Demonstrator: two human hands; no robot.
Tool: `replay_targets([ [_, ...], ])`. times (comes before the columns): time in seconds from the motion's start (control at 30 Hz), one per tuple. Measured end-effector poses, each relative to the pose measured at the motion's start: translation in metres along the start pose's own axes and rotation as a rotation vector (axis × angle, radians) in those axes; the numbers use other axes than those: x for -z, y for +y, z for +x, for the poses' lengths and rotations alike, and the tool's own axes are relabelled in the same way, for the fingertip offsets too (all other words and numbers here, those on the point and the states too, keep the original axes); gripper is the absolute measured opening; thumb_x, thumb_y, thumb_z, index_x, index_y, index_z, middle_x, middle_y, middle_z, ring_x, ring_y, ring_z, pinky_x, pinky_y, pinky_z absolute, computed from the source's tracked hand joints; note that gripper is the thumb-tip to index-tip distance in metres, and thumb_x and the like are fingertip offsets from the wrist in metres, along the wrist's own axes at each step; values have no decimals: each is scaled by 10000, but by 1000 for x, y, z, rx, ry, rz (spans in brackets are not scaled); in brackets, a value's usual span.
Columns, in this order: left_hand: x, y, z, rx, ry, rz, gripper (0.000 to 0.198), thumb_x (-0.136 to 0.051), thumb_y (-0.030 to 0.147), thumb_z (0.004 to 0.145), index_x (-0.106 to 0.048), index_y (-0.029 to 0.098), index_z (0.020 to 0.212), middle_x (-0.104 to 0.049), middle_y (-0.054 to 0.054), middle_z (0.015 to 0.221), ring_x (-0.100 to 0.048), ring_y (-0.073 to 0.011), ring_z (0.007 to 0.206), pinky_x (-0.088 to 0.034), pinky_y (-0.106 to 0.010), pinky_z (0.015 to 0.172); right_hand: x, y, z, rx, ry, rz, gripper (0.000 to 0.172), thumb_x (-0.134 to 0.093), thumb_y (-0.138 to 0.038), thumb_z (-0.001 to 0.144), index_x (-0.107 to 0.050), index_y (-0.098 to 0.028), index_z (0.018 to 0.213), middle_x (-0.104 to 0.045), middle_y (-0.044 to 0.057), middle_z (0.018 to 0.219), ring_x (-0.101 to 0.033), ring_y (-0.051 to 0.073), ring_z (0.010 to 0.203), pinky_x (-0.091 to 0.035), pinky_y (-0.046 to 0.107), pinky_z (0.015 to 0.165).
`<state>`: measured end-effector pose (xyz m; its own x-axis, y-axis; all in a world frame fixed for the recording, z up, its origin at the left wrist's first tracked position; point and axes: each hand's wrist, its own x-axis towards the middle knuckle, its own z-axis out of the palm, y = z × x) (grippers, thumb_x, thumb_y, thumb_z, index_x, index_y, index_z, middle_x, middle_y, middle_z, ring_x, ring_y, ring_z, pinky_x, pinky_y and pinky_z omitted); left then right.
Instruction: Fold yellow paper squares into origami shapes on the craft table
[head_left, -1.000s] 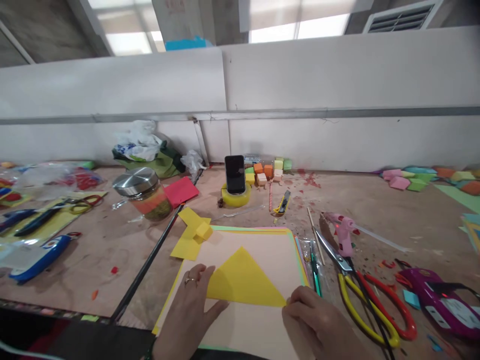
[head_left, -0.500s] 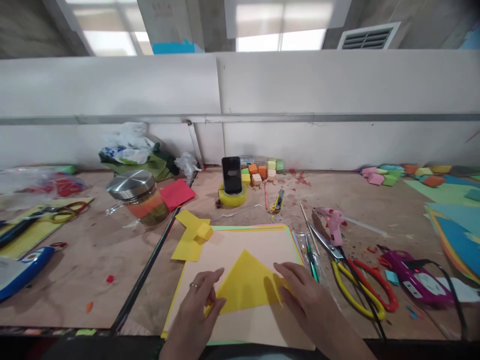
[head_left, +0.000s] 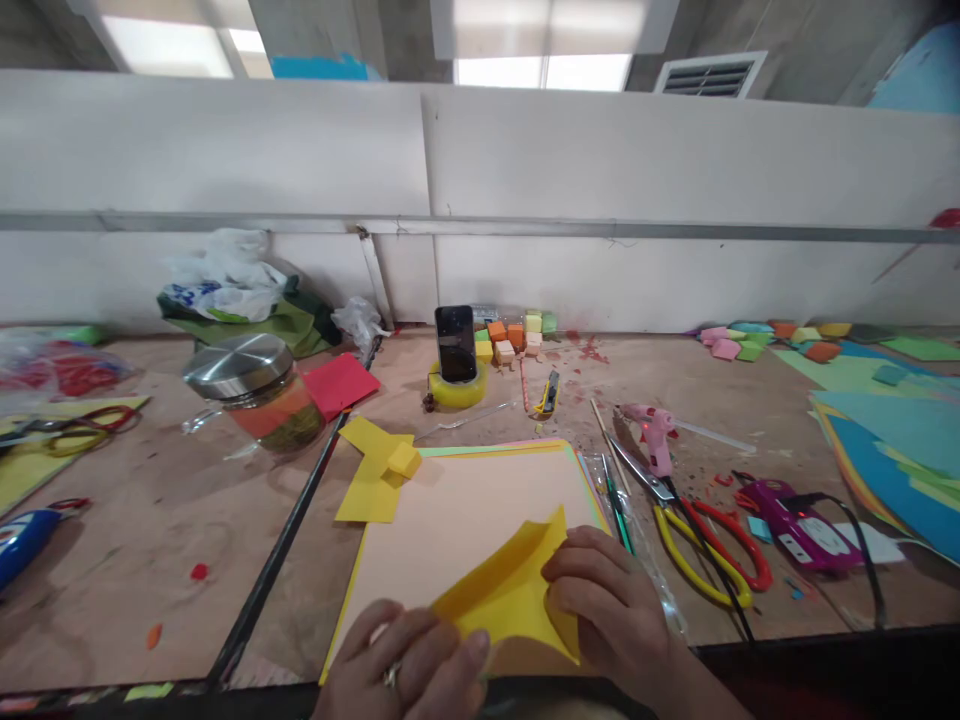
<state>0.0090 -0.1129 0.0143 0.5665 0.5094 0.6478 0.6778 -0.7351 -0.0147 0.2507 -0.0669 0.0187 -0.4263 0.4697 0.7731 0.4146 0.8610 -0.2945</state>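
Observation:
A yellow sheet of paper [head_left: 510, 590], partly folded and bulging open, is held just over a stack of coloured paper [head_left: 480, 500] topped by a pale peach sheet. My left hand [head_left: 412, 660], with a ring on one finger, grips its left corner between thumb and fingers. The right edge is pinched in my right hand [head_left: 607, 600], whose fingers curl around it. Left of the stack's upper edge lie yellow paper pieces [head_left: 371, 495] with a small yellow paper cube [head_left: 404, 460] resting on them.
To the right lie large scissors [head_left: 697, 545], a pink glue gun [head_left: 652, 435] and a purple power strip [head_left: 799, 530]. Behind are a phone [head_left: 455, 345] on a tape roll [head_left: 457, 390], a box cutter [head_left: 549, 393] and several paper cubes [head_left: 514, 335]. A glass jar [head_left: 262, 400] stands left.
The yellow paper, a flat triangle before, has been lifted, turned and opened out. Both hands have closed on it and moved lower. The view has shifted slightly right.

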Motion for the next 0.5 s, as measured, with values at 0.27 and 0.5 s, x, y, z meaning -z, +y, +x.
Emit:
replay_targets([
  [0.27, -2, -34, -12, -61, -248, 13, 357, -460, 31, 844, -630, 206, 1104, -727, -41, 1110, -609, -215, 1163, -339, -384, 1104, 1, 10, -13, -62, -214, 63, 181, -473, -42, 849, -506, -216, 884, -715, 91, 1097, -624, 188, 1115, -520, 373, 937],
  [0.5, -6, -31, 8, -111, -492, -161, 274, -409, 22, 830, -601, 199, 915, -733, -40, 1062, -688, -181, 949, -525, -309, 885, 0, 12, -37, -358, -466, 143, 317, -546, -53, 756, -578, -183, 1043, -702, 120, 1056, -629, 215, 1090, -543, 360, 894],
])
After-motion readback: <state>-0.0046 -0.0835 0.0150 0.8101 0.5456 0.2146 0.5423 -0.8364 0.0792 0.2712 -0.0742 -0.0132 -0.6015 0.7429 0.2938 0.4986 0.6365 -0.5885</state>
